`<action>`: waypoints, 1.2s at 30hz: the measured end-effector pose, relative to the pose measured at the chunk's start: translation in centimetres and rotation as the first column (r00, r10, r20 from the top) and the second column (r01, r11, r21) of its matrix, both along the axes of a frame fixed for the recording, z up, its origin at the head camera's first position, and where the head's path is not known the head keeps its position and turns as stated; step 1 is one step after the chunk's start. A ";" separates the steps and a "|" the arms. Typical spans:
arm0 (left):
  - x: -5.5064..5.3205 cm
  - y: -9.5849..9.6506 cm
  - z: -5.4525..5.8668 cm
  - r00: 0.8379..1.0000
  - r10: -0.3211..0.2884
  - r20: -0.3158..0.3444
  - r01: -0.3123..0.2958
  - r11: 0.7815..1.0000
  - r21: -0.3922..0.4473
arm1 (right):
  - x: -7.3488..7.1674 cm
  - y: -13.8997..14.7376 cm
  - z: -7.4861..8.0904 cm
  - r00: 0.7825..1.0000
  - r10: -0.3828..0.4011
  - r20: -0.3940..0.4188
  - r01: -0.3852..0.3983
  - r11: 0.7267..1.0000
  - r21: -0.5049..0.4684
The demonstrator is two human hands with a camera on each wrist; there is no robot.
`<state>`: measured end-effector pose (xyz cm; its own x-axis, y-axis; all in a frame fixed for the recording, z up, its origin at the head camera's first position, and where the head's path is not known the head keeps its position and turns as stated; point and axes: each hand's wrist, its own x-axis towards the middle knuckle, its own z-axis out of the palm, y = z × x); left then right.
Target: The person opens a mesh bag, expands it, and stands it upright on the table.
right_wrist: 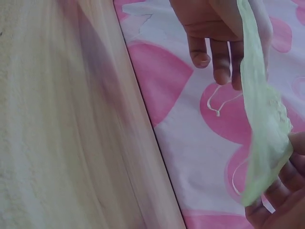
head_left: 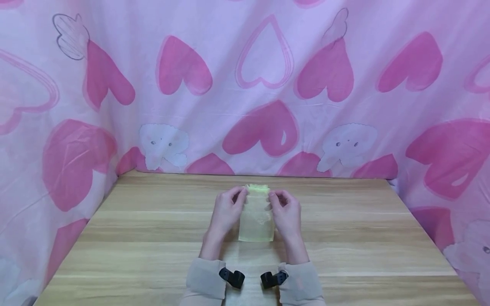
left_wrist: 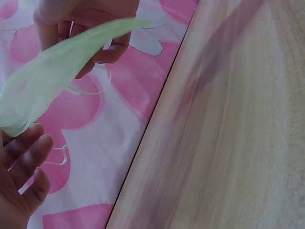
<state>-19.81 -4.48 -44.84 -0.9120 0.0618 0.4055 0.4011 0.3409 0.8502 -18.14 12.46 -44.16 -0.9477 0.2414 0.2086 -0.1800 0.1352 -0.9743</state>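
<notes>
A sheer pale yellow-green drawstring pouch (head_left: 255, 225) hangs in front of me in the head view, its gathered top edge uppermost. My left hand (head_left: 227, 208) pinches it at the upper left side between thumb and fingers. At the upper right side my right hand (head_left: 286, 211) pinches it the same way. In the left wrist view the pouch (left_wrist: 52, 76) is stretched between both hands, above the wooden surface. Thin cord loops dangle from the pouch (right_wrist: 257, 95) in the right wrist view. Whether anything is inside cannot be made out.
A wood-grain table (head_left: 153, 242) lies beneath the hands. Behind it and along both sides hangs a pink curtain (head_left: 214, 114) printed with hearts and cartoon animals. Small black cameras (head_left: 232, 278) are strapped at both wrists over light sleeves (head_left: 302, 282).
</notes>
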 end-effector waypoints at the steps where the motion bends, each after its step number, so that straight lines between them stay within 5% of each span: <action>1: 0.0 0.0 0.0 1.000 -0.003 0.008 0.003 1.000 0.000 | 0.0 0.0 0.1 1.000 0.007 0.006 -0.007 1.000 -0.003; 15: 0.1 -0.1 0.2 0.995 -0.090 0.043 0.090 0.996 -0.007 | 0.0 0.2 0.2 0.988 0.148 0.047 -0.150 0.988 0.047; 26: 0.3 -0.1 0.2 0.999 -0.046 -0.013 0.045 0.997 -0.054 | 1.9 -0.3 3.3 0.994 0.106 0.032 -0.108 0.992 0.061; 36: 0.5 0.2 0.3 1.000 -0.002 -0.007 0.002 1.000 -0.021 | 2.3 -0.4 3.7 0.998 0.053 0.039 -0.055 0.997 0.045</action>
